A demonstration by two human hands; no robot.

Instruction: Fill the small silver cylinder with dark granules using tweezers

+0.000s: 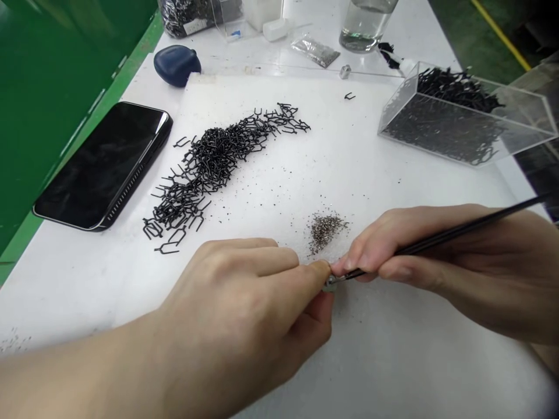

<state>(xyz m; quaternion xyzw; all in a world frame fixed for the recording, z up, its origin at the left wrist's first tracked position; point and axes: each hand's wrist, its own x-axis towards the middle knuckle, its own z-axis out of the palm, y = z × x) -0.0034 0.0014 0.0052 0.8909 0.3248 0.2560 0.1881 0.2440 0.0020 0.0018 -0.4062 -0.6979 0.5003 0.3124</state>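
Observation:
Between the thumb and fingers of my left hand is a small silvery metal piece, mostly covered by the fingertips. My right hand is closed around slim black tweezers, held like a pen. Their tip meets the metal piece, and my two hands' fingertips are close together there. Just beyond them lies a little heap of tiny brownish metallic bits. Farther left, a long pile of small black fork-shaped parts spreads over the white sheet.
A black phone lies at the left, with a dark blue rubber bulb behind it. A clear box of black parts stands at the right. A glass of liquid, a small bag and a metal nut are at the back.

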